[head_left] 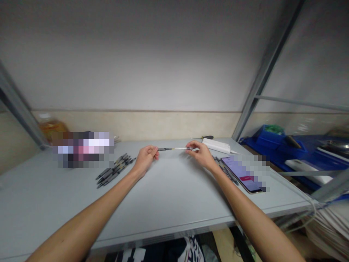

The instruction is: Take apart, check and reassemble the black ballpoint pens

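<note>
My left hand is closed around one end of a slim dark grey pen, whose pointed half sticks out to the right. In line with it runs a thin pale rod like a pen refill, reaching to my right hand. The fingertips of that hand pinch a small dark and silvery piece at the rod's far end; its exact shape is partly hidden. Left of my left hand lies a pile of similar grey pens on the table. More pens lie beside my right forearm, partly covered by it.
A phone with a lit screen lies at the right. Behind my right hand are a white power strip and a screwdriver. A bottle of amber liquid stands back left. Metal frame posts and blue bins border the grey table.
</note>
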Demonstrator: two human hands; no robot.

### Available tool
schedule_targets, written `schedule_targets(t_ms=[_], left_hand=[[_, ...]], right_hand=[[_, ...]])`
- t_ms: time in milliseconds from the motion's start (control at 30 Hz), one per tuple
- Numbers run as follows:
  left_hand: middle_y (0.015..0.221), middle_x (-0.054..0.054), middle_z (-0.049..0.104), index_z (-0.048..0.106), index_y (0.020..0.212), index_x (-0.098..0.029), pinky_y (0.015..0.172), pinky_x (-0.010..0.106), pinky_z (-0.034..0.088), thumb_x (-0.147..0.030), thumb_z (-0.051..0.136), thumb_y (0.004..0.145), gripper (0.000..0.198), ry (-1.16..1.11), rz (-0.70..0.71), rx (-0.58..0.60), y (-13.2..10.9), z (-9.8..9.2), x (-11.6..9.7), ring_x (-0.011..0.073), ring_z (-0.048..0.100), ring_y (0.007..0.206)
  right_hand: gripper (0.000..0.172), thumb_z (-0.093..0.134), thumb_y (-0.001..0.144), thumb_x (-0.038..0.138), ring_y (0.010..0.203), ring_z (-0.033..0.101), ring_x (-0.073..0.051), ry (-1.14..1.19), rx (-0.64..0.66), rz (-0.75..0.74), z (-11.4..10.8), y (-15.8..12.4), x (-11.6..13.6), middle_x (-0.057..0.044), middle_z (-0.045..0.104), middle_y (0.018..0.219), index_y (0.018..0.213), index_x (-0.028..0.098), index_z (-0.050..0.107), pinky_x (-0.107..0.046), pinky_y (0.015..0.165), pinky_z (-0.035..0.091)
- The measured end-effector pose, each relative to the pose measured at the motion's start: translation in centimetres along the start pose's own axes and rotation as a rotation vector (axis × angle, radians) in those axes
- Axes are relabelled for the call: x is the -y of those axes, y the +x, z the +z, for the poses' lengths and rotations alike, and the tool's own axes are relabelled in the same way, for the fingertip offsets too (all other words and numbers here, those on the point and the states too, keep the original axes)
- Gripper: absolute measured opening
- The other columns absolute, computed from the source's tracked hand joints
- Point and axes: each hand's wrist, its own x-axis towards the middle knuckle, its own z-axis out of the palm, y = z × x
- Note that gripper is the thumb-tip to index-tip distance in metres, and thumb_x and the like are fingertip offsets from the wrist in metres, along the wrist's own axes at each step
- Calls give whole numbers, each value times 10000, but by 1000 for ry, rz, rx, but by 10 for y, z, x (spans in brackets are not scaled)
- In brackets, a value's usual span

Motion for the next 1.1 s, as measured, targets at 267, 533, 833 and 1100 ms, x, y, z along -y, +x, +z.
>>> schedule_targets(t_ms=[267,533,833,1100], left_hand=[[525,-5,562,588,647,-134,513,219,378,-442,682,625,322,35,19,-66,2,-4,-1,91,485,472],[531,-6,565,584,657,-132,508,218,378,-431,671,638,312,46,29,-67,2,-5,-1,91,493,475],[528,-11,569,582,648,-132,507,223,385,-428,688,613,317,46,17,-57,0,-1,-4,89,497,465],[529,-8,570,586,659,-132,503,221,384,-425,669,638,306,59,34,-68,2,-3,-1,90,497,466]], right_hand=[[167,612,665,256,779,565,-167,-17,-44,9,-10,4,-11,-45,642,823,807,168,609,-248,587,428],[179,617,660,261,770,571,-167,-12,-36,19,-10,4,-10,-53,644,833,809,163,613,-246,572,427],[171,612,670,267,787,574,-172,-25,-12,-5,-7,3,-12,-49,646,826,808,167,622,-246,576,428],[179,620,673,267,800,571,-172,-22,-28,9,-9,3,-12,-51,647,835,819,165,622,-240,574,423]])
